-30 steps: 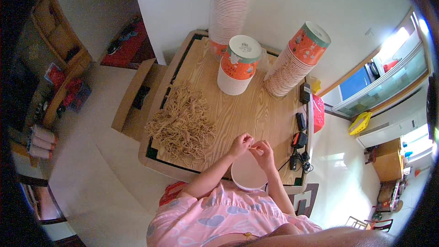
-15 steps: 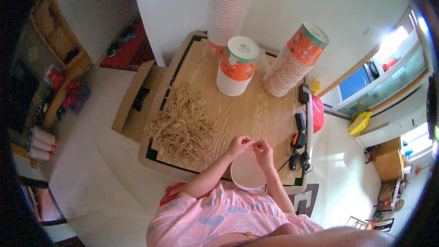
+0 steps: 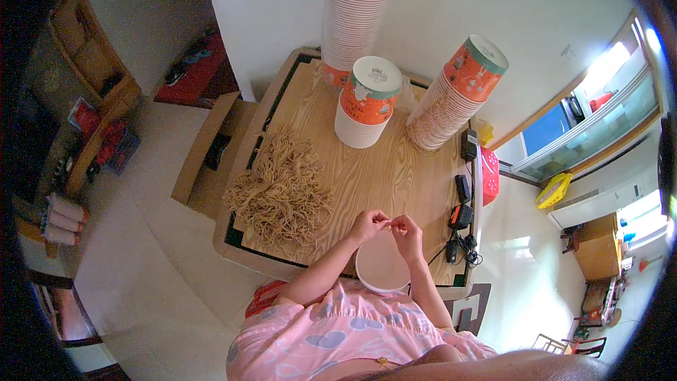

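Observation:
My left hand [image 3: 368,226] and my right hand [image 3: 406,233] meet over the far rim of a white paper bucket [image 3: 381,261]. The fingertips of both are pinched together, nearly touching. Whatever lies between them is too small to make out. The bucket's open mouth faces up, close against my body at the table's front edge. Left of my hands lies a loose heap of tan paper cords [image 3: 282,194]. Beyond them stands a short stack of upturned paper buckets [image 3: 363,120], the top one orange with a green band.
A taller leaning stack of paper buckets [image 3: 448,92] stands at the right rear of the wooden table [image 3: 356,183]. A very tall stack [image 3: 358,7] rises at the back. Black adapters and cables [image 3: 462,219] line the right edge. A cardboard box [image 3: 211,155] sits left of the table.
My pinched fingers have shifted very slightly at the bucket's rim. The bucket, cords and stacks stay where they were.

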A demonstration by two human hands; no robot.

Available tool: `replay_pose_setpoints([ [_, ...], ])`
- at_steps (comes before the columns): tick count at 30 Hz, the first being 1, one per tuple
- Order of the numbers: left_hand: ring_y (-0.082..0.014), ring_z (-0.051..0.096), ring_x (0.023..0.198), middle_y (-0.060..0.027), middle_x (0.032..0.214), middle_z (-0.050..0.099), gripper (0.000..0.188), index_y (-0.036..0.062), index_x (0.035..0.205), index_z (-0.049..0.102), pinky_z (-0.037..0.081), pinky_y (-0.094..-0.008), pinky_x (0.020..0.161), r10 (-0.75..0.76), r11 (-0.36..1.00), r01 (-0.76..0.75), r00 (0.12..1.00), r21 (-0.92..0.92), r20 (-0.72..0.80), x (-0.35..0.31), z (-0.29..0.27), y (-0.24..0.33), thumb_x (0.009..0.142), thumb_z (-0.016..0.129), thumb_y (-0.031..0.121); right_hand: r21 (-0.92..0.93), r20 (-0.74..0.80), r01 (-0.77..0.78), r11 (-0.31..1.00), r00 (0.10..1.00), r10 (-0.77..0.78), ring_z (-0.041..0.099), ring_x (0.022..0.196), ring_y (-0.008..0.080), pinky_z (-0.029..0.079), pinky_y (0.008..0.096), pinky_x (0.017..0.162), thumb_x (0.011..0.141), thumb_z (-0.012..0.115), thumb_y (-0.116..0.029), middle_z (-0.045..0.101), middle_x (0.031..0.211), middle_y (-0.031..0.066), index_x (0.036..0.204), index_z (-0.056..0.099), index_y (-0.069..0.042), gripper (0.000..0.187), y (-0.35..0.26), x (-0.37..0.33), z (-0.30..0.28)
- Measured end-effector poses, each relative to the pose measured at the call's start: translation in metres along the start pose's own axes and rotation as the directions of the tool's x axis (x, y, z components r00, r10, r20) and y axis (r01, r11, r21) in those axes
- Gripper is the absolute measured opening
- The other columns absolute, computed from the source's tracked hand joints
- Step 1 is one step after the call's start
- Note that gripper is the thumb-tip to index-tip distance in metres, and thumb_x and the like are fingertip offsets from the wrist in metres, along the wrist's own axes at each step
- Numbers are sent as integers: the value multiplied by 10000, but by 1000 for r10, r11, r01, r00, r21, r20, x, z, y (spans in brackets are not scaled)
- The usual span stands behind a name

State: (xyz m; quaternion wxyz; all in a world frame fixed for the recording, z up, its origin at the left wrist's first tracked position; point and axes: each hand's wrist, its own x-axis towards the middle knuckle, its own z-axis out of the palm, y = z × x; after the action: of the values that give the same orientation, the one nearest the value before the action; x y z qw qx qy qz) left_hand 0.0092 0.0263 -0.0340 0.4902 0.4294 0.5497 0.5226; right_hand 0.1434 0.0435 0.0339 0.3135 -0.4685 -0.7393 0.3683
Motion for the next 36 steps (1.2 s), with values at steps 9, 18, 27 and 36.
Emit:
replay_pose_setpoints([
  [9,-93,581,637,-50,693,625,63,7,761,613,476,-239,580,-80,980,76,997,-184,-16,2,2,-5,749,637,64,-108,-9,34,994,999,-35,582,685,188,473,278,638,726,562,18,591,741,101,782,595,-12,72,-10,-1,-2],
  [18,-100,586,618,-52,676,626,124,17,733,617,472,-247,564,-126,992,123,988,-34,-85,0,1,16,723,668,129,-175,-12,-52,983,999,51,591,675,212,477,300,610,703,646,-61,586,727,118,769,634,-23,78,-10,-3,0],
  [27,-110,591,599,-64,673,635,147,22,738,627,475,-253,570,-73,995,81,991,65,-114,0,1,16,704,677,156,-204,-17,41,978,999,-45,567,632,217,457,303,570,701,638,-53,574,685,115,739,618,-10,60,-8,-1,0],
  [36,-111,590,590,-61,652,631,152,27,734,633,473,-259,558,-55,995,62,995,81,-85,4,3,17,698,683,167,-132,-91,28,991,995,-40,552,623,163,455,276,579,706,618,-18,570,670,79,762,591,-20,62,-5,1,-1],
])
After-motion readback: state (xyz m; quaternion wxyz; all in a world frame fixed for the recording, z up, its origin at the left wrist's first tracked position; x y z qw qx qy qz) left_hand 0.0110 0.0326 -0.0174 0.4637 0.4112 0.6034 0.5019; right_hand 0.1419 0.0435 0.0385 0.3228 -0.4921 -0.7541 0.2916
